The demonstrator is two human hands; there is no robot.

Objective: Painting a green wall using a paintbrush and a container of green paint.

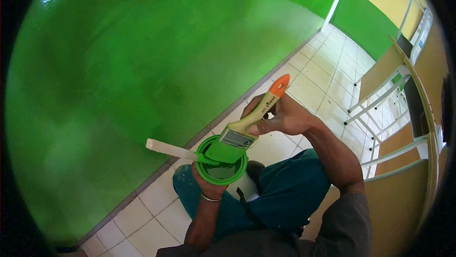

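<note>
My right hand grips a wide paintbrush with an orange tip on its handle. Its green-coated bristles are tilted down into the mouth of a small can of green paint. My left hand holds the can from the lower left, its fingers partly hidden by it. A pale flat stick, green at one end, sticks out over the can's left rim.
A glossy green wall fills the left, above a pale tiled floor. My bent legs in teal trousers are below the can. Along the right stand wood-panelled furniture pieces with white metal legs, close by my right arm.
</note>
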